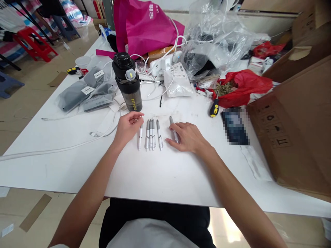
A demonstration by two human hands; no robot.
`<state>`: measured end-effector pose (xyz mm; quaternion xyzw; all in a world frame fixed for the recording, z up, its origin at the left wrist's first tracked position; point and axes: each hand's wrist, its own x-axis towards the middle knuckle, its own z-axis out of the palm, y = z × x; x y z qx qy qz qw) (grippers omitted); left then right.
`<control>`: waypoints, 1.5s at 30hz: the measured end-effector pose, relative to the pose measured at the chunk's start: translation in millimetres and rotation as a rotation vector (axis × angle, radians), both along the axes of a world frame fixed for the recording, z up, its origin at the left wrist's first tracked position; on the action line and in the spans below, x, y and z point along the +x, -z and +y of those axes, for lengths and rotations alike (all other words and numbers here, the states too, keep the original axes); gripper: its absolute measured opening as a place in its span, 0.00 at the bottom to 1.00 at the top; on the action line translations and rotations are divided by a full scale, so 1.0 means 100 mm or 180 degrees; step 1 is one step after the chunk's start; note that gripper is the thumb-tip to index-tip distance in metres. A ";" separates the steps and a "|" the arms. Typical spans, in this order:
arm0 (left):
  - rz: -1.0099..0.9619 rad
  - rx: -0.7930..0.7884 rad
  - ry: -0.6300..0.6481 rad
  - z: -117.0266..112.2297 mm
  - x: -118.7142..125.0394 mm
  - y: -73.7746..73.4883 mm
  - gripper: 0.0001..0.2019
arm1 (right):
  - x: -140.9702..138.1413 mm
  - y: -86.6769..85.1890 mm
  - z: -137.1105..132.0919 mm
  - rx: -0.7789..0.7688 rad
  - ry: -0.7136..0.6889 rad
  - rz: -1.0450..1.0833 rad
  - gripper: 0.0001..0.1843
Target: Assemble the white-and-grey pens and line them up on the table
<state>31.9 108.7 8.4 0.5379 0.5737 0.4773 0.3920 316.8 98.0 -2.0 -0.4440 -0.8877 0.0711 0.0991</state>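
Note:
My left hand [130, 126] has its fingers closed at the grey upper end of a white and grey pen [140, 139], the leftmost in a row on the white table [160, 175]. To its right, several matching pens [150, 136] lie close side by side, pointing away from me. One more pen [159, 136] lies slightly apart from that group. My right hand [187, 137] is curled over another pen [171, 120] farther right, index finger across it and thumb low on its left side; part of this pen is hidden.
Behind the pens stands a dark water bottle [129, 86]. Grey packets [74, 94] and white cables [77, 146] lie left. On the right are a screwdriver [214, 108], a pixelated dark object [235, 125], a red bag [256, 84] and a large cardboard box [297, 131].

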 end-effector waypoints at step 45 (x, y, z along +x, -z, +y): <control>-0.2009 -0.0149 0.1236 -0.25 0.34 -0.04 0.18 | -0.32 0.13 -0.24 -0.0110 -0.0048 0.2201 0.21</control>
